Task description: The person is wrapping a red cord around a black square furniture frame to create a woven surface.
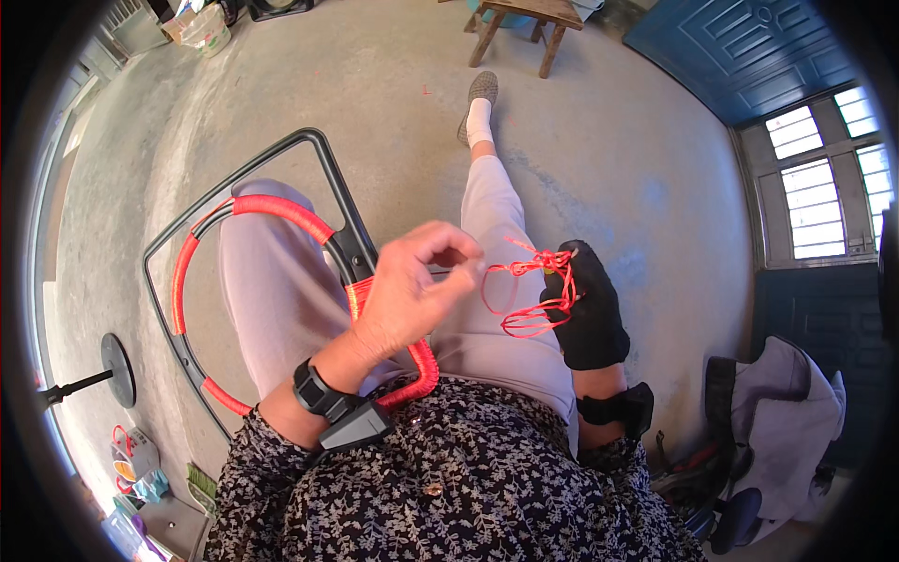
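Note:
A loose bundle of red cord (527, 323) with knots and several loops hangs from my right hand (595, 314), which wears a black glove and is closed on it. My left hand (412, 290) is bare, its thumb and forefinger pinched at the near side of a thin loop of that cord. Under my left forearm a black metal frame (323, 155) with a curved hoop lies across my left thigh. Red cord wrapping (281, 211) covers stretches of the hoop, with bare black metal between them. A black band with a grey box sits on my left wrist.
A wooden stool (524, 14) stands on the concrete floor far ahead. Blue doors (749, 47) and a barred window are at the right. Grey cloth (782, 421) drapes over something at lower right. A black disc on a rod (119, 370) and bags (140, 459) lie left.

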{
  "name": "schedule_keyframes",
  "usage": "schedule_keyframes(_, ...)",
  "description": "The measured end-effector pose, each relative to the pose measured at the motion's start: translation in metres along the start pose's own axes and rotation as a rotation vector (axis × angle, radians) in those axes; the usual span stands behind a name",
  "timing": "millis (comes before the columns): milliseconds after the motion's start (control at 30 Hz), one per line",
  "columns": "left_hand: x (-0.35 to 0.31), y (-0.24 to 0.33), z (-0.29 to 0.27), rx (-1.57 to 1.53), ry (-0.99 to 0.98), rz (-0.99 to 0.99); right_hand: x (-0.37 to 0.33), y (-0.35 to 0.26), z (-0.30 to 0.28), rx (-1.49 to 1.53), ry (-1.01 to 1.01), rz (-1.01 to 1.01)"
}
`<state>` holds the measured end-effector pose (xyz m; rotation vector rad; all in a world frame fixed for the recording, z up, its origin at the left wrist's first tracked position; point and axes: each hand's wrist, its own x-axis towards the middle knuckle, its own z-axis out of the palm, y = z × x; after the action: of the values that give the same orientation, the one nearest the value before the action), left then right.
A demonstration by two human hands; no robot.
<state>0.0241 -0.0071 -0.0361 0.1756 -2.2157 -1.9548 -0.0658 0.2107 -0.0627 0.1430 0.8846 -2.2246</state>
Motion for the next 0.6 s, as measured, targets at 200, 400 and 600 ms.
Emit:
schedule_keyframes(200, -0.002, 0.007, 0.009, 0.167, -0.135, -0.006, 0.0, 0.01, 0.029, -1.272, -0.153, -0.766)
schedule_keyframes(400, -0.004, 0.002, 0.008, -0.105, -0.185, -0.109, 0.0, 0.015, 0.031, -1.212, -0.157, -0.716)
schedule_keyframes(600, -0.001, -0.001, 0.005, -0.252, -0.075, -0.154, 0.0, 0.018, 0.023, -0.771, -0.011, -0.296)
